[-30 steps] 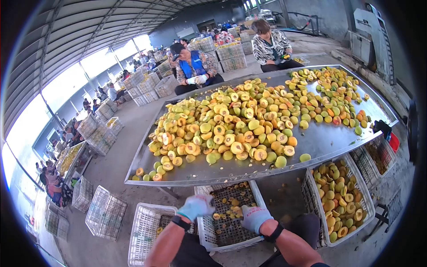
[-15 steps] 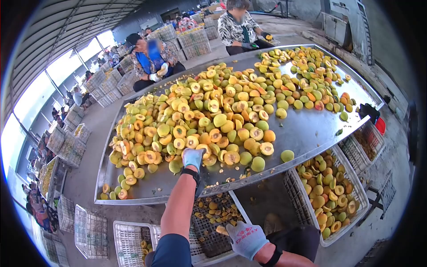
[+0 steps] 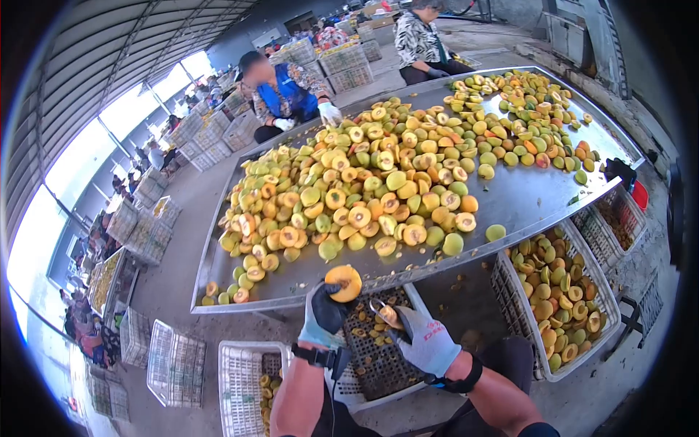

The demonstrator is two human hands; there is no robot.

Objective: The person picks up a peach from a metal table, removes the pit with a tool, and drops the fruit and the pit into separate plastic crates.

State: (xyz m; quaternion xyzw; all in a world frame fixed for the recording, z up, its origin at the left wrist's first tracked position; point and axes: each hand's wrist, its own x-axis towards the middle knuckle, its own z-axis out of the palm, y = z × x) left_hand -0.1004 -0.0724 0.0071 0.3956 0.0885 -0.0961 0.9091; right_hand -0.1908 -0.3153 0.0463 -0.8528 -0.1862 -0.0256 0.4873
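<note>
My left hand (image 3: pixel 325 315), in a light glove with dark fingers, grips a halved yellow fruit (image 3: pixel 343 283), cut face up. Close beside it on the right, my right hand (image 3: pixel 424 339) is closed on a small tool with a wooden handle (image 3: pixel 389 315) and a curved metal loop (image 3: pixel 376 304). Both hands are over a white crate (image 3: pixel 420 301) with a dark mesh bottom and small fruit pieces in it. Beyond them, halved fruits (image 3: pixel 349 197) are heaped on a metal table (image 3: pixel 510 218).
A crate of fruit halves (image 3: pixel 557 295) stands at the right, another crate (image 3: pixel 244 379) at lower left. Across the table, a person in a blue vest (image 3: pixel 287 95) reaches to the fruit; a second person (image 3: pixel 422 44) sits further right. Stacked crates (image 3: pixel 346 65) are behind.
My left hand has come back from the pile with a fruit half, toward my right hand. The tool's metal loop now shows. The person in blue has stretched a hand to the pile.
</note>
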